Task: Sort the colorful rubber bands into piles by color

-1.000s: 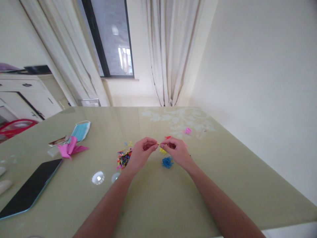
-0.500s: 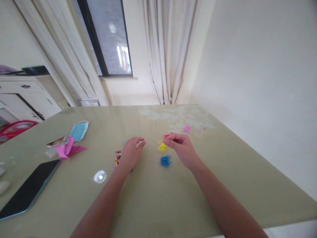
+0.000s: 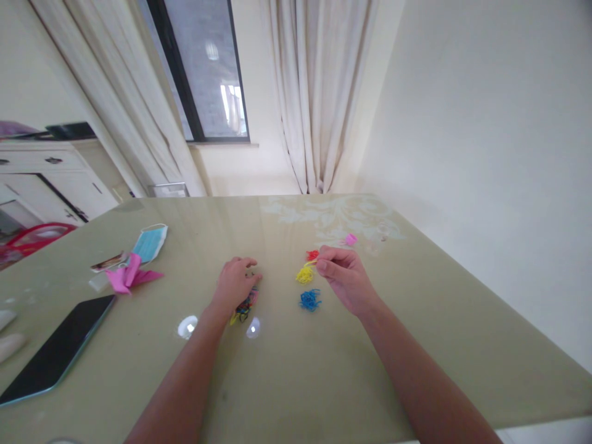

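My right hand (image 3: 348, 277) pinches a yellow rubber band (image 3: 311, 263) between thumb and forefinger, just above a small heap of yellow rubber bands (image 3: 304, 275). Nearer to me lies a heap of blue rubber bands (image 3: 309, 300). A little red heap (image 3: 312, 254) shows behind the yellow one. My left hand (image 3: 237, 285) is over a pile of mixed-colour rubber bands (image 3: 245, 306), its fingers apart and partly curled. The hand hides much of that pile.
A pink item (image 3: 351, 239) lies behind my right hand. On the left of the table (image 3: 287, 376) are a blue face mask (image 3: 150, 242), a folded pink paper shape (image 3: 131, 276) and a dark tablet-like device (image 3: 58, 351). A wall bounds the table's right.
My hands have parted. The left has moved left to the mixed pile and opened, while the right has drawn slightly right with the yellow rubber band.
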